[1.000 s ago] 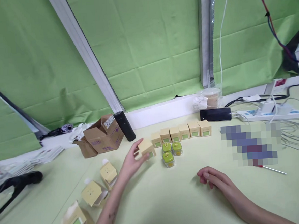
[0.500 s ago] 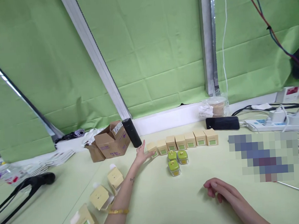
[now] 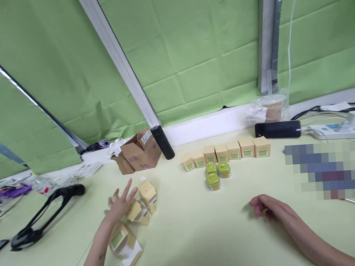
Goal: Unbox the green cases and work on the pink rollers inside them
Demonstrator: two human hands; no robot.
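Note:
My left hand (image 3: 120, 206), fingers spread, is over the open small cardboard boxes on the left and grips nothing. Beside its fingertips is one open box (image 3: 135, 211); another open box (image 3: 147, 190) stands just beyond. Nearer me, a third box (image 3: 119, 239) with a green window has its flaps out, partly hidden by my wrist. My right hand (image 3: 269, 209) rests near the table on the right, fingers loosely curled in with nothing visible in them. Three small clear jars (image 3: 213, 181) with green lids stand grouped mid-table. Behind them runs a row of several closed small boxes (image 3: 221, 153).
At the back stand an open brown carton (image 3: 142, 153) and a black cylinder (image 3: 163, 142). A phone (image 3: 278, 130), a power strip (image 3: 327, 131) and a bagged cup (image 3: 272, 108) are at the back right. A black frame-like object (image 3: 47, 215) lies left. A pixelated area covers the right side.
My left hand has left the end of the closed-box row and moved left and nearer to the open boxes. My right hand keeps its pose. The view has turned slightly left.

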